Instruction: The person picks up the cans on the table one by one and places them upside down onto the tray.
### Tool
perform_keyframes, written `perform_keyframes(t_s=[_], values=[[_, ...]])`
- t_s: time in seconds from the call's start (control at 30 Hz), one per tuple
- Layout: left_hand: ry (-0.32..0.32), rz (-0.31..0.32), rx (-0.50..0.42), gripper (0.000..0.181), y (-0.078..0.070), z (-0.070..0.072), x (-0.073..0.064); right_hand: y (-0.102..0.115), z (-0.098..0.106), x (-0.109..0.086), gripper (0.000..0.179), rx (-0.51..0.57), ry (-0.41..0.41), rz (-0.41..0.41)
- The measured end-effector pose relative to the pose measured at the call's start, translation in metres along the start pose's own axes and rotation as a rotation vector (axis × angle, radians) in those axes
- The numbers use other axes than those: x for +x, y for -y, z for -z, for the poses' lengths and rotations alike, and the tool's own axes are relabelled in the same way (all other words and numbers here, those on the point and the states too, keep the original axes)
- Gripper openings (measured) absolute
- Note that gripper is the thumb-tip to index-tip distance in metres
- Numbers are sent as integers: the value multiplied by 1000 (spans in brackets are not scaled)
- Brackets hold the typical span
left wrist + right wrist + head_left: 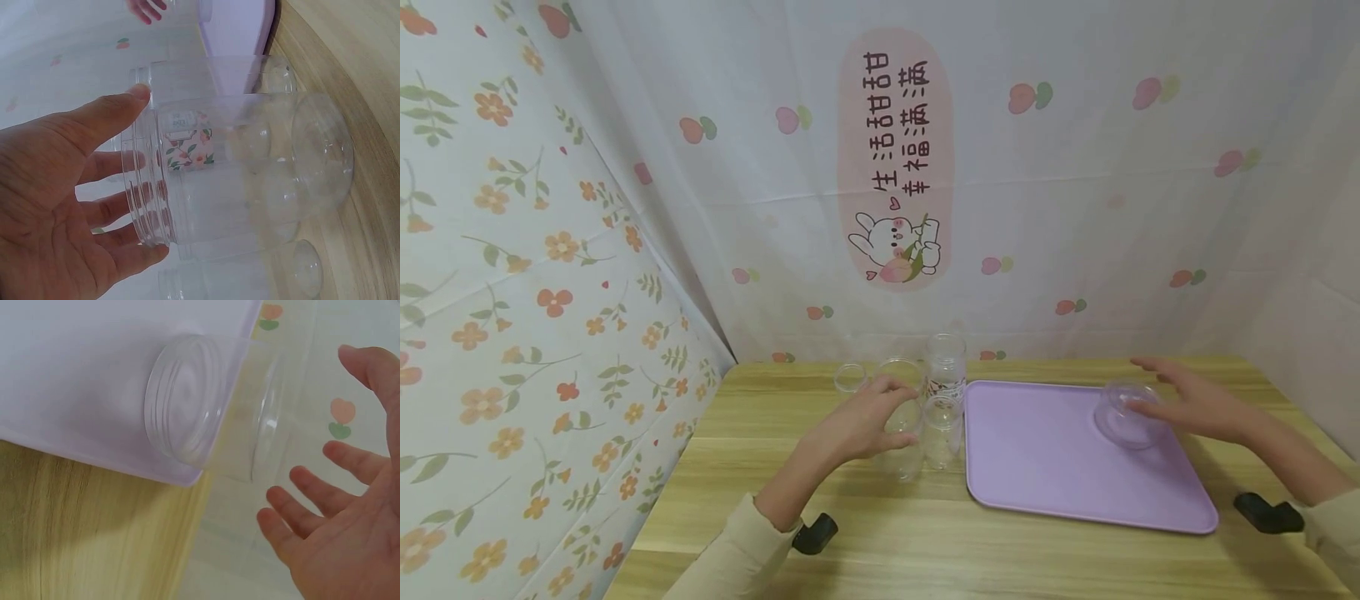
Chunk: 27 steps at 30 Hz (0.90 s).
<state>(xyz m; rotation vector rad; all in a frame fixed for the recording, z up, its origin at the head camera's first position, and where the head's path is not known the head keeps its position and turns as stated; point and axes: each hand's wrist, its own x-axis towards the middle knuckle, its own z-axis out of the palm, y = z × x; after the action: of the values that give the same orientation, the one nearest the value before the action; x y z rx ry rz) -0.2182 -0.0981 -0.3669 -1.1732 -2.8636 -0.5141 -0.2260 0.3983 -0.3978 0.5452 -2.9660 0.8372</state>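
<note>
My left hand (pixel 868 421) grips the threaded rim of a clear plastic jar (pixel 250 194), thumb on the near side and fingers round the other. That jar stands upright on the wooden table, left of the tray. On the right part of the purple tray (pixel 1045 442), another clear jar (pixel 244 425) stands upside down, its threaded mouth against the tray. Beside this jar is my right hand (pixel 344 525), fingers spread and apart from it in the right wrist view.
Several more clear jars stand close round the left hand: a smaller jar (pixel 943 446), a jar with a floral pattern (pixel 947 367) behind it, and a jar (pixel 851 379) at the back left. A patterned curtain (pixel 1060 208) hangs behind the table (pixel 925 542).
</note>
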Motion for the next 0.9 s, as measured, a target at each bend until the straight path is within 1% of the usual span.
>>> perform_keyframes(t_s=[0.17, 0.5, 0.9], values=[[2, -6, 11, 58, 0, 0, 1, 1, 5, -6, 69, 27, -60, 25], [13, -13, 28, 58, -1, 3, 1, 0, 8, -14, 61, 46, -121, 71], [24, 1, 52, 58, -2, 3, 3, 3, 8, -15, 60, 37, -124, 89]])
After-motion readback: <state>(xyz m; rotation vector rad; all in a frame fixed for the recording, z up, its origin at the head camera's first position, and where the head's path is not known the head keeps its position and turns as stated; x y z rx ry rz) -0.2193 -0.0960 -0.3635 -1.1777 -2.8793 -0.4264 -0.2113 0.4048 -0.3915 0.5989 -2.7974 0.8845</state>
